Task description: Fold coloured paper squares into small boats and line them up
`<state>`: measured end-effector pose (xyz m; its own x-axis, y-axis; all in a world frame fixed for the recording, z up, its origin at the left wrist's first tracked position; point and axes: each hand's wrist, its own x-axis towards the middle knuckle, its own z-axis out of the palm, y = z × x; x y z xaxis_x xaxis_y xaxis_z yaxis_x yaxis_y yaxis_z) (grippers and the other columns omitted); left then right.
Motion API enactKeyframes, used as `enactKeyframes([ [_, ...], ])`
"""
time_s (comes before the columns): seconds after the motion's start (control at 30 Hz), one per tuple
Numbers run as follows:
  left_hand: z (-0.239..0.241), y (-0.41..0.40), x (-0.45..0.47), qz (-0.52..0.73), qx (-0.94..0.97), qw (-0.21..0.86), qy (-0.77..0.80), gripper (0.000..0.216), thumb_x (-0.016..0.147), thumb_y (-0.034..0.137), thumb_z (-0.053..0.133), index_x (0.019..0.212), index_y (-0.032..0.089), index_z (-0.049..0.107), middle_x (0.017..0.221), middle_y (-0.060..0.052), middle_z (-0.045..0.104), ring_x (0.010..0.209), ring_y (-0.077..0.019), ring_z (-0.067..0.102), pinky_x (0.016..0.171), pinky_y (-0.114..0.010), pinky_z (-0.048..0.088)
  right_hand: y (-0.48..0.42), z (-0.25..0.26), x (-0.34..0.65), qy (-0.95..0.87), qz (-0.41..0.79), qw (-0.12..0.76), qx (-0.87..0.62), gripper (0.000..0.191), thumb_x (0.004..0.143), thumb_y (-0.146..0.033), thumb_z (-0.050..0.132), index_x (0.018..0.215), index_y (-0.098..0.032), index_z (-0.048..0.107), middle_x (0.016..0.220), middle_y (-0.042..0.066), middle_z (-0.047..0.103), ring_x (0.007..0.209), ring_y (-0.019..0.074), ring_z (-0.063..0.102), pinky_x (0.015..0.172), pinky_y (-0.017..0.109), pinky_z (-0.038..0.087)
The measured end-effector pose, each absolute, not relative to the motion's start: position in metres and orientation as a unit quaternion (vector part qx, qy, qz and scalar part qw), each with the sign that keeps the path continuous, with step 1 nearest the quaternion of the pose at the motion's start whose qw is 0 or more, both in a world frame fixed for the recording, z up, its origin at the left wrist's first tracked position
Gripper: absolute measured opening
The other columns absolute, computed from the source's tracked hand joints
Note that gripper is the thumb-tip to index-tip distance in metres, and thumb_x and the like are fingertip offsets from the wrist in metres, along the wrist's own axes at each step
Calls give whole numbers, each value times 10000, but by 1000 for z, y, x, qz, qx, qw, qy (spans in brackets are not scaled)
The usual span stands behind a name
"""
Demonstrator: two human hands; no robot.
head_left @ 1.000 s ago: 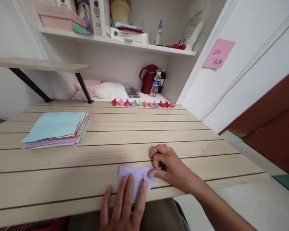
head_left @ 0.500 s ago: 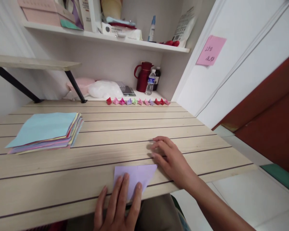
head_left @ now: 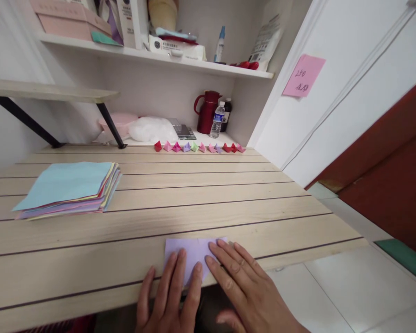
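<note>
A folded piece of purple paper (head_left: 194, 252) lies flat near the front edge of the table. My left hand (head_left: 171, 296) rests on its left and lower part, fingers spread and pressing it down. On the right side of the paper lies my right hand (head_left: 242, 282), its fingers stretched out flat across the right corner. Both hands cover much of the paper's lower part, so its full outline is hidden.
To the left is a stack of coloured paper (head_left: 67, 185), light blue on top. Several small folded paper pieces (head_left: 194, 147) stand in a row along the table's back edge. Behind them are a red jug (head_left: 208, 113) and a water bottle (head_left: 217, 120). A raised wooden shelf (head_left: 52, 90) overhangs the left.
My right hand has come down and toward me, from the table beyond the paper's right corner onto the paper itself. The left hand and the paper have stayed in place.
</note>
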<state>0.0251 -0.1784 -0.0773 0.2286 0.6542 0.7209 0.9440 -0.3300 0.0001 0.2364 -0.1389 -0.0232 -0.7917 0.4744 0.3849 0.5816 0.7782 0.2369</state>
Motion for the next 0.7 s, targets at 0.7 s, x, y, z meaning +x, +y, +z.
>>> enactKeyframes([
  [0.7,-80,-180,25,-285,-747,250,-546,436,953,320,464,1372,428,520,1430,-98,574,1404,-206,420,1189,-497,204,-140,-25,231,-923,-176,184,-289,675,821,-622,653,1409,-340,479,1449,208,515,1345,422,460,958,593,465],
])
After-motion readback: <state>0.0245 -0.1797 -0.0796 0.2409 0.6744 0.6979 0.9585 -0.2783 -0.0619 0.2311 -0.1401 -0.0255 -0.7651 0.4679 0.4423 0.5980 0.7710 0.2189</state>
